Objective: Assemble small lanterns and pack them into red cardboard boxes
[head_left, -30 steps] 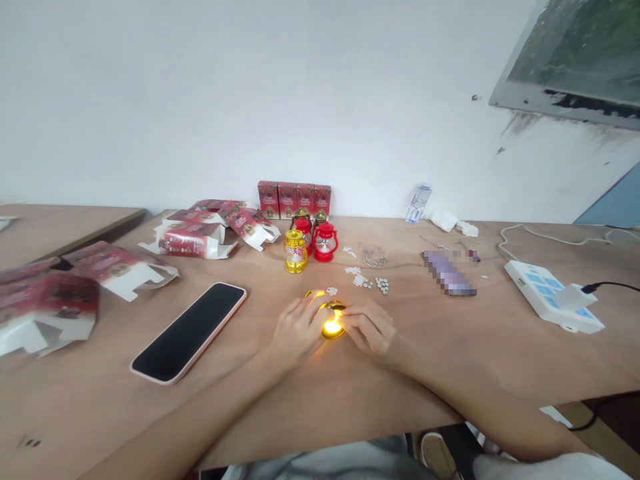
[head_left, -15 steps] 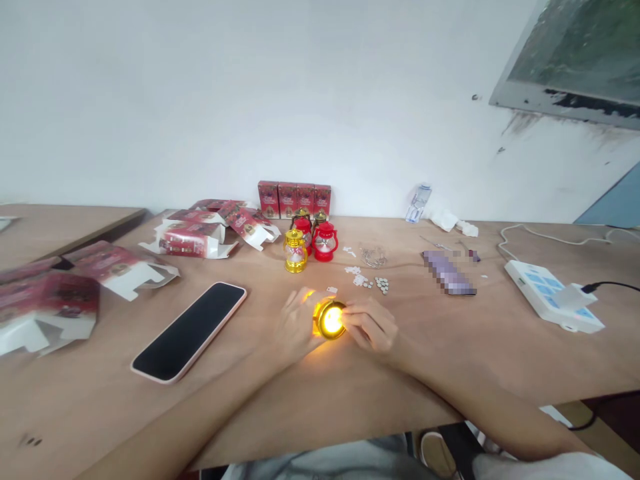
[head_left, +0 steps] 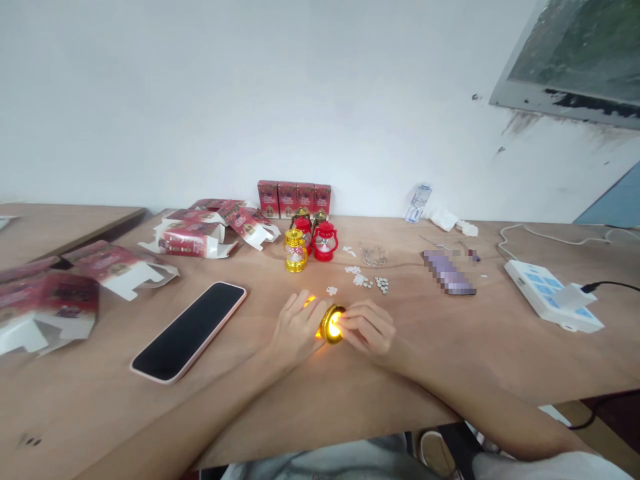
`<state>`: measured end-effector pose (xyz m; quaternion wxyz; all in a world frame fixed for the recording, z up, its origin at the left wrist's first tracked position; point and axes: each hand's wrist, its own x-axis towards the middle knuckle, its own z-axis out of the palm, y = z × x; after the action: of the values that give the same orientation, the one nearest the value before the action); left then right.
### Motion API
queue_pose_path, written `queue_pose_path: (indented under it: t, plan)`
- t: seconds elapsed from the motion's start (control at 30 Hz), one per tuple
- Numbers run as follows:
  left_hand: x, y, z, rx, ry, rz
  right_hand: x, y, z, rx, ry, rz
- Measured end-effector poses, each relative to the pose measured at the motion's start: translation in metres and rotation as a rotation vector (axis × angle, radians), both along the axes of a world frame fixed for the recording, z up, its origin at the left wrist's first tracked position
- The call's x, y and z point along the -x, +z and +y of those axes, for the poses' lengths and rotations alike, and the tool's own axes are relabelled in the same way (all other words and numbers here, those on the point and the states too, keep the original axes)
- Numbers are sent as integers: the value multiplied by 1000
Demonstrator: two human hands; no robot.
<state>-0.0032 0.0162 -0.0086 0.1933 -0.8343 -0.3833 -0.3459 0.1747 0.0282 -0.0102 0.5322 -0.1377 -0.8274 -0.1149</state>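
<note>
The left hand (head_left: 295,330) grasped the lantern (head_left: 327,325), tilted, between both hands over the table (head_left: 450,360). Its round gold rim (head_left: 325,329) faced the right hand (head_left: 373,327); bright yellow light filled the opening (head_left: 334,326). The right hand met the opening, fingers bunched; whether they pinched anything could not be determined. Beyond stood red lanterns (head_left: 325,243), then boxes (head_left: 297,199).

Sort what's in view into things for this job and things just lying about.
Likely for the job:
glowing gold lantern, held
standing lanterns
small round discs
white tabs
red boxes

Apparently just lying about:
phone
power strip
crumpled white wad
blurred purple item
</note>
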Motion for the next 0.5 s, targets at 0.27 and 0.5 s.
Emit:
queue_pose_path:
  t: [0.27,0.5]
  plan:
    - [0,6,-1,61,-52,-55,-2,-2,5,57,70,30]
    - [2,7,0,25,-29,-69,-3,-1,8,-44,101,4]
